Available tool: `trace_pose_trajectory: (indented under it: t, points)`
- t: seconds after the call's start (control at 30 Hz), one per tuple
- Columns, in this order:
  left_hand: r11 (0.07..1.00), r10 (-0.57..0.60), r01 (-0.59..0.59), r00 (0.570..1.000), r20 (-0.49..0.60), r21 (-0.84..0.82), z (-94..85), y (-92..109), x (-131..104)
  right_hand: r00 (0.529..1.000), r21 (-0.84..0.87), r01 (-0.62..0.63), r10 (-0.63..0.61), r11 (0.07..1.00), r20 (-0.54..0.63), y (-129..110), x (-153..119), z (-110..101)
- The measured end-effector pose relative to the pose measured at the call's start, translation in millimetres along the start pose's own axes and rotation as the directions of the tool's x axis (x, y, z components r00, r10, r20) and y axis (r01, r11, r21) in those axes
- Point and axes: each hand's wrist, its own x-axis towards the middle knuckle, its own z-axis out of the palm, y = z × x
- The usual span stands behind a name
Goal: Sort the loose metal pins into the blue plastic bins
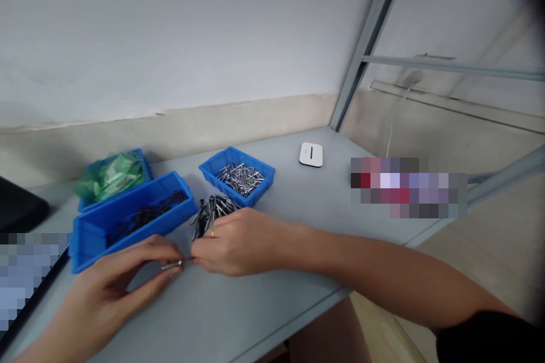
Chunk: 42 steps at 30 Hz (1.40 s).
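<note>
My left hand [110, 283] pinches a small silver metal pin [171, 266] between thumb and forefinger. My right hand [240, 241], with a gold ring on one finger, is closed close to the pin's right end. A thin dark piece [188, 260] shows between the fingertips of both hands, its kind too small to make out. Just behind my right hand lies a pile of silver-and-black pin-like pieces [213, 209], partly hidden by that hand. One blue bin [270, 178] holds many loose silver pins [242, 179]. A longer blue bin [87, 244] holds dark thin pieces [155, 212].
A third blue bin [148, 167] at the back left holds green plastic bags [117, 176]. A white square device [311, 155] rests on the grey table [238, 317]. Metal frame posts [361, 51] rise at the right. A blurred-out object [404, 187] sits near the right edge.
</note>
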Motion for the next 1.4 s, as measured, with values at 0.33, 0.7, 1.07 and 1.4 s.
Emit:
trace_pose_trajectory:
  t: [0.33,0.7,1.07,1.4]
  points:
    - [0.959,-0.165,0.185,0.98,0.107,-0.215,-0.7,-23,2,0.999,-0.009,0.0,-0.001,1.0,-0.044,1,0,-2]
    - [0.978,-0.113,0.135,0.984,0.141,-0.158,-1.5,-14,9,0.989,-0.039,0.109,-0.112,0.993,-0.095,6,-5,0]
    - [0.909,-0.311,0.325,0.946,0.094,-0.263,-5.0,-13,9,0.999,-0.036,0.037,-0.038,0.999,-0.026,3,-3,-2]
    - [0.937,-0.27,0.279,0.96,0.071,-0.21,-6.7,-22,5,0.989,0.027,0.019,-0.023,0.999,0.147,0,0,-12]
